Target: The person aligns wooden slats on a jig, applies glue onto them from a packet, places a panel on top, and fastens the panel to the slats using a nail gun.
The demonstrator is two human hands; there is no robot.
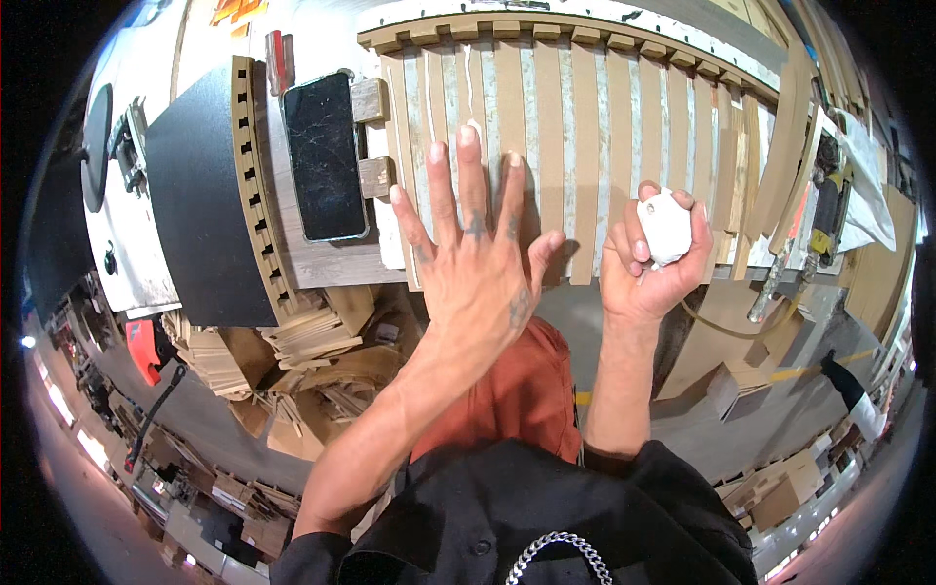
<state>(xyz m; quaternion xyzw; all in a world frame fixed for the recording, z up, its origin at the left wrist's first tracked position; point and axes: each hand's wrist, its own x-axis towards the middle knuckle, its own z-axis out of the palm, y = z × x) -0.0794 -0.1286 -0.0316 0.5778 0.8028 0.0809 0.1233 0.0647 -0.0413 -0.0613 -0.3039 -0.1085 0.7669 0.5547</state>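
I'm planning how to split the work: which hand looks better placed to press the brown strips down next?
Probably the left hand: it is spread open, palm down, over the brown strips. The right hand is closed around a white object, so it seems less free.

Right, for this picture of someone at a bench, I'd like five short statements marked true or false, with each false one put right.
1. The right hand holds a white object. True.
2. The left hand is curled into a fist. False: its fingers are spread over the brown strips.
3. A phone lies to the left of the left hand. True.
4. The phone's screen is free of cracks. False: cracks run across it.
5. The black board lies to the left of the phone. True.
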